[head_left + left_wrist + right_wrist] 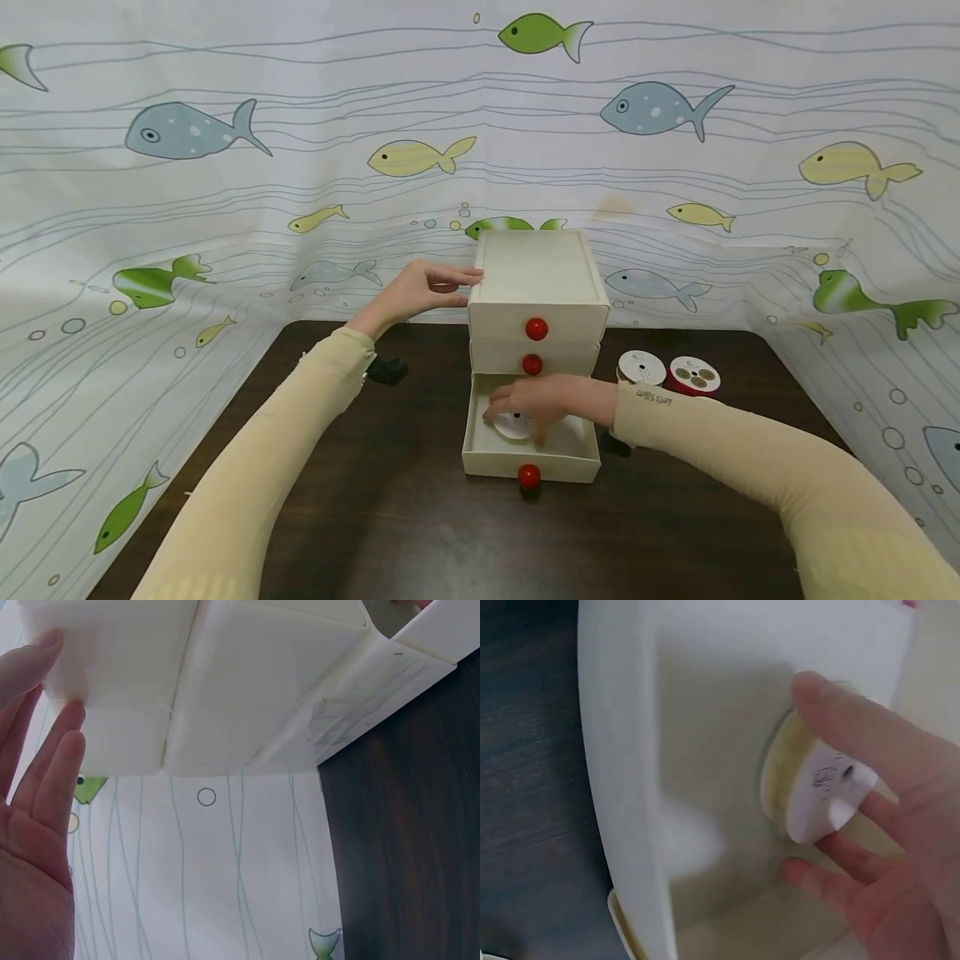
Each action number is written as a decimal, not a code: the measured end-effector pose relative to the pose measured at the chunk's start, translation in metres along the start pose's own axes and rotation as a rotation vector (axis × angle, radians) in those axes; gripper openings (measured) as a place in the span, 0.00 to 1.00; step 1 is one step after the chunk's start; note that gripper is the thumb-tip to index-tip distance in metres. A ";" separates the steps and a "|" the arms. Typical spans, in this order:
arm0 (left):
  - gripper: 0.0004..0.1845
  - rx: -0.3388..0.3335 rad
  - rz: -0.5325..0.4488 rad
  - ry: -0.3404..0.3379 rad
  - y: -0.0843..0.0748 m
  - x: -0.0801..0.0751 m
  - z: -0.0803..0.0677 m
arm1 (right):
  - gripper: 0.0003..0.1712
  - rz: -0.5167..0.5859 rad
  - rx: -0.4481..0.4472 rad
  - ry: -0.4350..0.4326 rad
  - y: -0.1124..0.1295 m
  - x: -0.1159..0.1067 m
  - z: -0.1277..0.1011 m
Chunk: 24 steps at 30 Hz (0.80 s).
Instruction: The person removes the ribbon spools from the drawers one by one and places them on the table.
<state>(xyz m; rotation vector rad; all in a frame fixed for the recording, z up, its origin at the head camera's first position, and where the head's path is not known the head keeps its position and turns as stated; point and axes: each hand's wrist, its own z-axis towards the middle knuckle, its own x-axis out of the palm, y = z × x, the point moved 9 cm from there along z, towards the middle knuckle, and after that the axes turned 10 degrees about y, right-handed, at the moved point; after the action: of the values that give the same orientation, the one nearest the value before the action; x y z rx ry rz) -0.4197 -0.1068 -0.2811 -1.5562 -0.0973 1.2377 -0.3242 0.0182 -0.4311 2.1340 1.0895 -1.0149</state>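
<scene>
A cream cabinet of stacked drawers with round red knobs [536,267] stands on the table, its bottom drawer [487,465] pulled out. My left hand [415,292] touches the upper left side of the cabinet, fingers extended; in the left wrist view thumb and fingertips lie against the cabinet wall [255,690]. Inside the open drawer, my right hand [553,398] holds a ribbon spool [821,784] with a white label and a yellowish ribbon edge. The thumb is on one side of the spool and fingers on the other. From the head view the hand partly covers it.
Two more spools, a white one [642,367] and a red-edged one [693,377], lie right of the cabinet beyond my right forearm. The dark wooden table [390,517] extends in front. A fish-patterned sheet [337,100] surrounds the table at the back and sides.
</scene>
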 end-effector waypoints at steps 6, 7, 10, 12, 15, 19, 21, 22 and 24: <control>0.21 0.005 -0.021 0.000 -0.003 0.000 -0.001 | 0.44 -0.053 -0.011 -0.025 -0.007 0.002 0.010; 0.21 0.007 -0.025 0.000 -0.003 0.000 -0.001 | 0.43 -0.063 -0.020 -0.035 -0.008 0.002 0.011; 0.21 0.008 -0.029 -0.001 -0.003 0.000 -0.001 | 0.42 -0.076 -0.038 -0.049 -0.008 0.002 0.012; 0.21 0.013 -0.026 0.000 -0.003 0.000 -0.001 | 0.42 -0.076 -0.047 -0.051 -0.007 0.002 0.011; 0.21 0.023 -0.018 -0.001 -0.003 0.000 -0.001 | 0.40 -0.073 -0.059 -0.045 -0.004 0.001 0.008; 0.21 0.026 -0.014 -0.002 -0.003 -0.001 -0.001 | 0.39 -0.062 -0.080 -0.036 0.003 -0.002 0.003; 0.21 0.024 -0.014 -0.001 -0.002 0.000 -0.001 | 0.39 -0.049 -0.081 -0.029 0.005 -0.004 0.000; 0.21 0.023 -0.018 0.000 -0.002 0.000 -0.001 | 0.40 -0.042 -0.081 -0.026 0.006 -0.005 -0.001; 0.21 0.022 -0.020 0.001 -0.002 0.000 -0.001 | 0.40 -0.031 -0.075 -0.018 0.007 -0.005 -0.004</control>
<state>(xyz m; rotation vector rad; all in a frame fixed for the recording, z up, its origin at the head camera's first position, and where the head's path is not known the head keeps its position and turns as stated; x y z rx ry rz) -0.4181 -0.1064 -0.2798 -1.5334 -0.0976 1.2183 -0.3187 0.0152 -0.4235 2.0506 1.1375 -0.9895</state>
